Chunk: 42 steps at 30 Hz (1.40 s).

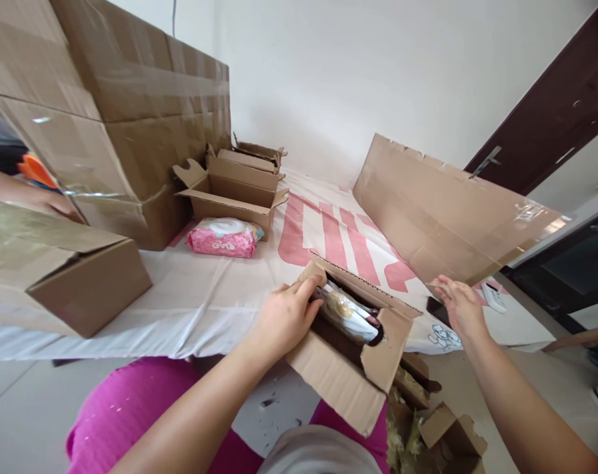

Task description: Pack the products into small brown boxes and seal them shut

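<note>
An open small cardboard box (348, 382) tilts at the table's front edge, its flaps spread. Inside lies a clear plastic-wrapped bundle (346, 309) with white, yellowish and dark parts; what it is, I cannot tell. My left hand (284, 319) grips the box's left end, thumb at the opening and fingers over the end flap. To the right of the box and apart from it, my right hand (460, 306) is raised with its fingertips pinched together. A thin, pale brown scrap seems to stick out from them, too small to name.
Large taped cartons (126, 131) are stacked at the left. Open boxes (234, 191) and a pink wipes pack (224, 238) stand before them. A co-worker's hand (56, 203) is beside a closed box (91, 283). A cardboard sheet (452, 210) leans at the right. Torn boxes (447, 434) lie below.
</note>
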Tool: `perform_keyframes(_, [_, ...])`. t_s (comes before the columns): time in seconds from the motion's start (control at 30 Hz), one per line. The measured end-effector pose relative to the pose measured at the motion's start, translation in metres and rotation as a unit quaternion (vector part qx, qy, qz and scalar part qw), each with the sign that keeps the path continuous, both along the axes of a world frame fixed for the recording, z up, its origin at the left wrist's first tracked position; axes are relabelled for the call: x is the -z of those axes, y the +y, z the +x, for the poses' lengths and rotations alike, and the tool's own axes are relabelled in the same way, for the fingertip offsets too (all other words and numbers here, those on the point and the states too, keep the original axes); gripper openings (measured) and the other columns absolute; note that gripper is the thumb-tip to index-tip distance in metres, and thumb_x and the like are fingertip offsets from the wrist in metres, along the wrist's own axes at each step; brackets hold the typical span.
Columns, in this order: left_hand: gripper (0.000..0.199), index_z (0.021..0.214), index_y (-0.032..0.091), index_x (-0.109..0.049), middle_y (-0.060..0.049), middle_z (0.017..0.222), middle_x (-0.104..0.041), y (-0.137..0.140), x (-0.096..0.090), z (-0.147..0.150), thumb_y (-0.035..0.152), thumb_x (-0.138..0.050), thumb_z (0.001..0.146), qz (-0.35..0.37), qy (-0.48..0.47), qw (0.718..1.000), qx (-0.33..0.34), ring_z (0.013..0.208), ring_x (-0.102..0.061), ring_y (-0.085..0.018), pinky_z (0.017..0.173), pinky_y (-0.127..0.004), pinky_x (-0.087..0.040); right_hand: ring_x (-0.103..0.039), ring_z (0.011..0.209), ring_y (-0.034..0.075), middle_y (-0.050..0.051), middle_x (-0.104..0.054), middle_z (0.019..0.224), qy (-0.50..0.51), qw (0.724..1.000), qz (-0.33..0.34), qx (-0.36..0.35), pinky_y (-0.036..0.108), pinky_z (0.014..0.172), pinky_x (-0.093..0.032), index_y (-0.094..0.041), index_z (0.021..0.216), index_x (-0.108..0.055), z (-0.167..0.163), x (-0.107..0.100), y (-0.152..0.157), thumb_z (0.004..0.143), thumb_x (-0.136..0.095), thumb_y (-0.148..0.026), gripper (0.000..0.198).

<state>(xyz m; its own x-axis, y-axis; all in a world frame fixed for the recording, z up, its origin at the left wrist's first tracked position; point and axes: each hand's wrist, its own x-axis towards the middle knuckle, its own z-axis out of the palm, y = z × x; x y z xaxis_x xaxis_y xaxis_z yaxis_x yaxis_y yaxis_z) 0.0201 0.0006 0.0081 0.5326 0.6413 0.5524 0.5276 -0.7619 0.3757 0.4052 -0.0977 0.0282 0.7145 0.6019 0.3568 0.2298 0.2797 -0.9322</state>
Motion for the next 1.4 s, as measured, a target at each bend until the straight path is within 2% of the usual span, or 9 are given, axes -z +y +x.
perform_keyframes(0.2, [0.022, 0.089, 0.022, -0.072, -0.01, 0.136, -0.053, -0.006, 0.003, 0.01, 0.029, -0.051, 0.092, 0.016, -0.018, 1.0, 0.019, 0.124, -0.05, -0.031, 0.098, -0.052, -0.044, -0.054, 0.05, 0.013, -0.005, -0.059, 0.061, -0.021, 0.996, -0.072, -0.041, 0.026, 0.049, -0.046, -0.025, 0.084, -0.055, -0.026, 0.031, -0.028, 0.069, -0.074, -0.05, 0.036])
perform_keyframes(0.43, [0.043, 0.137, 0.024, -0.049, -0.012, 0.159, -0.017, -0.004, 0.006, 0.006, 0.028, -0.04, 0.095, -0.095, 0.013, 0.994, 0.049, 0.114, -0.061, -0.025, 0.092, -0.04, -0.053, -0.065, 0.072, 0.021, 0.004, -0.071, 0.085, -0.044, 0.983, -0.141, -0.11, 0.03, 0.06, -0.052, -0.025, 0.098, -0.064, -0.085, 0.082, -0.038, 0.071, -0.071, -0.054, 0.041])
perform_keyframes(0.57, [0.07, 0.15, 0.022, -0.022, -0.013, 0.153, -0.034, -0.003, 0.004, 0.001, 0.035, -0.052, 0.088, -0.143, -0.021, 0.989, 0.022, 0.123, -0.055, -0.027, 0.096, -0.038, -0.05, -0.067, 0.084, 0.023, 0.006, -0.074, 0.1, 0.028, 0.987, -0.121, -0.105, 0.031, 0.069, -0.053, -0.024, 0.101, -0.064, -0.104, 0.092, -0.033, 0.067, -0.076, -0.053, 0.046])
perform_keyframes(0.7, [0.049, 0.135, 0.022, -0.046, -0.008, 0.114, -0.069, 0.008, -0.005, -0.011, 0.038, -0.053, 0.088, -0.218, -0.018, 0.974, -0.06, 0.101, -0.067, -0.026, 0.083, -0.034, -0.05, -0.067, 0.09, 0.023, 0.007, -0.072, 0.109, 0.035, 0.98, -0.135, -0.141, 0.032, 0.074, -0.053, -0.024, 0.11, -0.062, -0.118, 0.093, -0.025, 0.068, -0.074, -0.054, 0.052])
perform_keyframes(0.8, [0.032, 0.112, 0.016, -0.061, -0.007, 0.081, -0.071, 0.024, -0.008, -0.028, 0.035, -0.042, 0.094, -0.228, -0.033, 0.957, -0.178, 0.077, -0.067, -0.023, 0.066, -0.029, -0.045, -0.067, 0.086, 0.023, 0.008, -0.073, 0.101, 0.017, 0.973, -0.158, -0.167, 0.033, 0.074, -0.053, -0.023, 0.107, -0.062, -0.129, 0.095, -0.014, 0.073, -0.07, -0.056, 0.049])
perform_keyframes(0.97, [0.028, 0.091, 0.014, -0.064, 0.001, 0.056, -0.054, 0.046, 0.0, -0.056, 0.036, -0.048, 0.091, -0.203, -0.1, 0.933, -0.279, 0.057, -0.055, -0.017, 0.053, -0.025, -0.032, -0.065, 0.087, 0.022, 0.01, -0.068, 0.1, -0.052, 0.972, -0.15, -0.174, 0.035, 0.076, -0.054, -0.02, 0.089, -0.063, -0.138, 0.091, 0.006, 0.076, -0.065, -0.057, 0.039])
perform_keyframes(1.17, [0.039, 0.12, 0.015, -0.055, -0.001, 0.07, -0.06, 0.046, 0.003, -0.066, 0.034, -0.054, 0.087, -0.172, -0.126, 0.942, -0.261, 0.062, -0.057, -0.018, 0.059, -0.028, -0.04, -0.057, 0.095, 0.021, 0.007, -0.059, 0.095, -0.262, 0.956, -0.102, -0.081, 0.033, 0.077, -0.049, -0.021, 0.078, -0.061, -0.131, 0.066, 0.012, 0.082, -0.061, -0.044, 0.024])
perform_keyframes(1.3, [0.063, 0.132, 0.016, -0.042, -0.014, 0.119, -0.056, 0.027, -0.009, -0.073, 0.032, -0.068, 0.076, 0.026, -0.241, 0.933, -0.267, 0.097, -0.059, -0.023, 0.077, -0.036, -0.049, -0.056, 0.072, 0.015, 0.003, -0.059, 0.081, -0.247, 0.955, -0.119, -0.112, 0.028, 0.065, -0.048, -0.021, 0.094, -0.059, -0.139, 0.054, -0.003, 0.088, -0.056, -0.042, 0.022])
perform_keyframes(1.4, [0.04, 0.116, 0.019, -0.051, -0.008, 0.104, -0.059, -0.009, -0.023, -0.07, 0.018, -0.065, 0.079, 0.146, -0.342, 0.915, -0.159, 0.091, -0.058, -0.019, 0.075, -0.033, -0.05, -0.054, 0.057, 0.013, -0.003, -0.058, 0.067, -0.163, 0.964, -0.099, -0.184, 0.027, 0.06, -0.047, -0.023, 0.112, -0.047, -0.157, 0.052, -0.021, 0.092, -0.052, -0.042, 0.028])
